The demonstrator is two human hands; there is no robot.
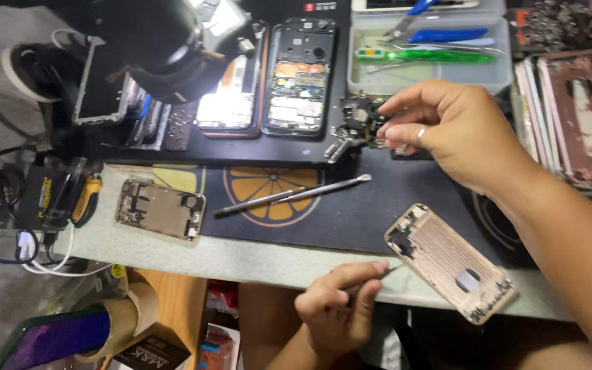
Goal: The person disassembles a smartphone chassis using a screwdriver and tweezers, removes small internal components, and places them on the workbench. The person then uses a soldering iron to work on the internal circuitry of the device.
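Note:
My right hand [457,130], with a ring on one finger, reaches over the dark mat to a heap of small phone parts [361,123]. Its thumb and forefinger tips hover close together at the heap; whether they pinch a part is hidden. My left hand [337,308] sits low at the table's front edge, fingers closed around a thin metal tool [392,269]. The tool's tip lies beside the near corner of a gold phone back housing [450,264], which rests inner side up at an angle on the edge.
A second gold housing [161,209] lies at left. Two slim metal tools [292,194] rest on the orange-print mat. Two opened phones [296,75] sit under a black microscope head [152,41]. A clear tool tray [426,58] and pink housings [580,116] stand at right; cables hang at left.

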